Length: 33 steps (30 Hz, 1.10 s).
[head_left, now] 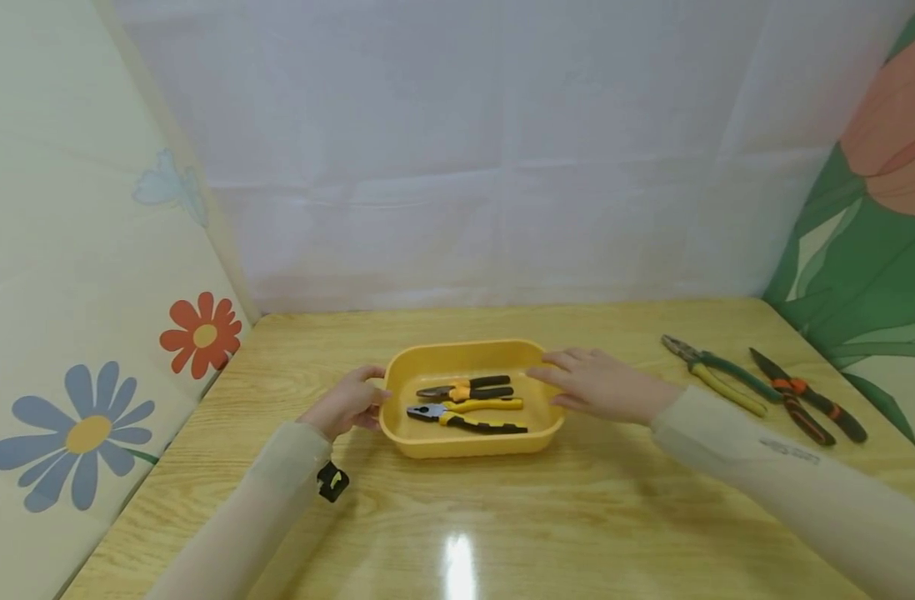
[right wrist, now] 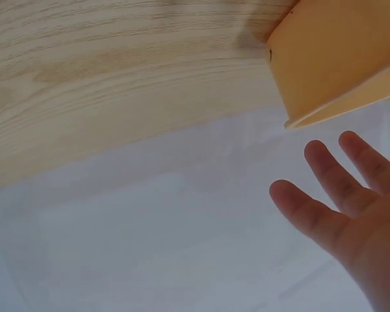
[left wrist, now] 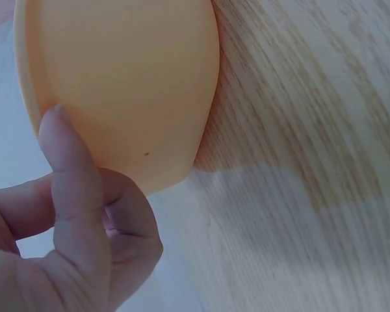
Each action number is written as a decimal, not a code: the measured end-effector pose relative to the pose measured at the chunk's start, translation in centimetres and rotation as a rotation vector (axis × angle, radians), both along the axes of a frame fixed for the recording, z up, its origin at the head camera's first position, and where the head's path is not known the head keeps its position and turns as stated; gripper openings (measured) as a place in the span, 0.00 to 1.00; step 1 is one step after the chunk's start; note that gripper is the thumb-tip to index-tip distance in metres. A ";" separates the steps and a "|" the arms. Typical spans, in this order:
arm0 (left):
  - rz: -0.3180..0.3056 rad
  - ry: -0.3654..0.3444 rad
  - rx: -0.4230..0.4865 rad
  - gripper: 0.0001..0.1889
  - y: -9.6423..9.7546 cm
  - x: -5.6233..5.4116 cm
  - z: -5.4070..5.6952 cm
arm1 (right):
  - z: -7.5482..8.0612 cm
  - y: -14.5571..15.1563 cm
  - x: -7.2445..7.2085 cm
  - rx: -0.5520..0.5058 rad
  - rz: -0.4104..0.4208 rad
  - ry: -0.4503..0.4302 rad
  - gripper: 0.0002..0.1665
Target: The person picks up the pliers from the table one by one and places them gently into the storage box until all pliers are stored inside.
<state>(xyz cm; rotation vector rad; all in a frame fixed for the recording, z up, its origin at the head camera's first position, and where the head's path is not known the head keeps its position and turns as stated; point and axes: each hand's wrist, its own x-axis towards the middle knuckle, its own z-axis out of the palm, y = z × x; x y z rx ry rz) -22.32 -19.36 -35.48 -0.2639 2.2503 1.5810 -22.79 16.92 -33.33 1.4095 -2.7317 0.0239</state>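
Tray (head_left: pixel 461 362) is seemingly being placed: left hand (head_left: pixel 350 399) touching (grip unclear), right hand (head_left: pixel 598 385) hovering straight-fingered; next likely requiring both.

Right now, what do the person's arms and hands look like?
The left hand and right hand are bare. The long sleeves are pale; the right one bears a faint grey marking, and a small black item shows at the left cuff.

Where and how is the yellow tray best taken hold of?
Probably by the yellow tray's rim at both short ends, coming from left and right: it sits upright, its raised edge offers a thin pinch, and opposed grips should keep it level under the pliers inside.
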 end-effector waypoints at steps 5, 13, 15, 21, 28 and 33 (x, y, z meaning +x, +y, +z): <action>-0.006 0.001 0.007 0.25 0.0 0.0 0.0 | -0.1 0.6 0.3 -0.011 -0.029 -0.032 0.29; -0.002 0.007 0.014 0.25 0.0 0.1 0.0 | -0.5 1.5 0.5 -0.033 -0.049 -0.001 0.28; -0.004 0.009 0.015 0.25 0.0 0.1 0.0 | -0.5 1.7 0.6 -0.034 -0.055 0.009 0.28; -0.002 0.007 0.017 0.25 0.0 0.1 -0.1 | -0.5 2.2 0.8 -0.056 -0.058 0.018 0.28; -0.001 0.009 0.022 0.25 0.0 0.1 0.0 | -0.3 2.9 1.1 -0.066 -0.079 0.026 0.30; 0.000 0.012 0.019 0.25 0.1 0.1 0.0 | -0.3 3.4 1.4 -0.056 -0.115 0.011 0.30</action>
